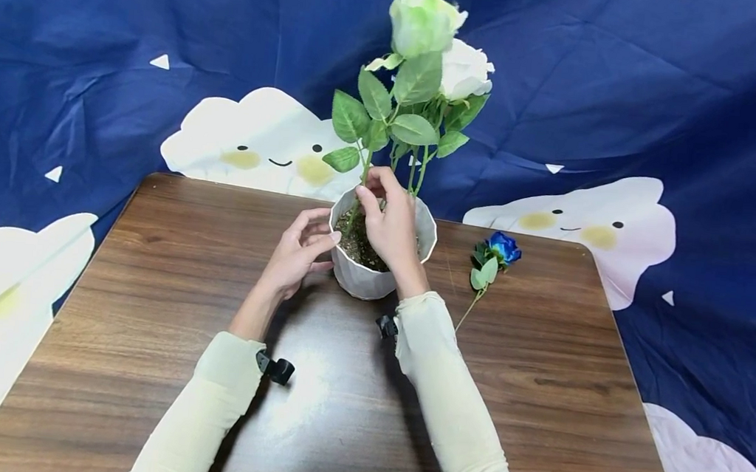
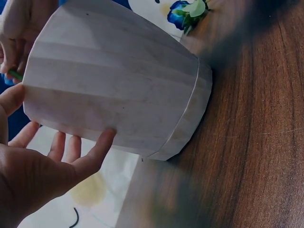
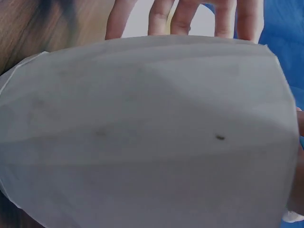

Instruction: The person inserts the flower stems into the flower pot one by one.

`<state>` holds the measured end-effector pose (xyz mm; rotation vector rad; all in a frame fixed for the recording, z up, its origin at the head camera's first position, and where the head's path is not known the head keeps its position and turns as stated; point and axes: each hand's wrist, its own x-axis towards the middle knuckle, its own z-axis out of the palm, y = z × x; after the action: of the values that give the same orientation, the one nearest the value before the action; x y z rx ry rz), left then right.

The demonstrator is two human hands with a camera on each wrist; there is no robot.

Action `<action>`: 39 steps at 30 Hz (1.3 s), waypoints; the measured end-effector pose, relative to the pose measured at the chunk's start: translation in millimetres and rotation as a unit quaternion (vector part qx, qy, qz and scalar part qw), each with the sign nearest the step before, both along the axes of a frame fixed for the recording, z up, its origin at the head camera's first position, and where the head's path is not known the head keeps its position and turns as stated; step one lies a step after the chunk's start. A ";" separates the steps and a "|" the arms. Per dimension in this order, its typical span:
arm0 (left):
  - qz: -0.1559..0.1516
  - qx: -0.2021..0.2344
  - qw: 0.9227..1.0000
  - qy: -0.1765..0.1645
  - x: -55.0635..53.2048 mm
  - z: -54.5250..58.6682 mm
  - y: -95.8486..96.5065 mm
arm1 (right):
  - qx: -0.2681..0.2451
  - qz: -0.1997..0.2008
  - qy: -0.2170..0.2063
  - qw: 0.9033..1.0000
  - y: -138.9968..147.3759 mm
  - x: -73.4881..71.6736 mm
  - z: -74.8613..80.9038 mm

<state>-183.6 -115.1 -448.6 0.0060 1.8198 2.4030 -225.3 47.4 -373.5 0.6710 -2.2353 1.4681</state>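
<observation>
A white faceted flowerpot (image 1: 362, 282) with dark soil stands toward the back of the table. My left hand (image 1: 291, 255) holds its left side, thumb at the rim and fingers spread along the outer wall; the left wrist view shows these fingertips against the pot (image 2: 114, 90). Over the soil, my right hand (image 1: 393, 226) pinches the stem of a pale green rose (image 1: 423, 19) between thumb and fingers. A white rose (image 1: 467, 71) rises from the pot just behind it, its lower stem partly hidden. In the right wrist view, the pot wall (image 3: 142, 118) covers most of the right hand.
A blue rose (image 1: 504, 247) with a short leafy stem lies on the wooden table (image 1: 538, 397), right of the pot. Behind the table hangs a dark blue cloth (image 1: 235, 25) with smiling clouds. Small black cameras (image 1: 281, 371) are strapped at both wrists.
</observation>
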 end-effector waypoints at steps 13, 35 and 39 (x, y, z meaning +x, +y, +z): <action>-0.008 -0.010 1.000 -0.002 0.6 2.1 1.5 | 0.058 -0.036 -0.045 0.997 12.8 -12.2 -15.7; 0.000 0.001 1.000 -0.009 -1.6 -1.0 2.2 | 0.211 -0.045 -0.127 0.968 10.7 -31.6 -19.9; 0.001 0.003 1.000 -0.005 -0.6 -2.0 0.7 | 0.221 -0.051 -0.136 0.964 8.4 -32.8 -22.4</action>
<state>-184.2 -114.4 -450.7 -0.0075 1.8086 2.4049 -258.1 55.7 -395.9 0.4912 -2.8052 1.0701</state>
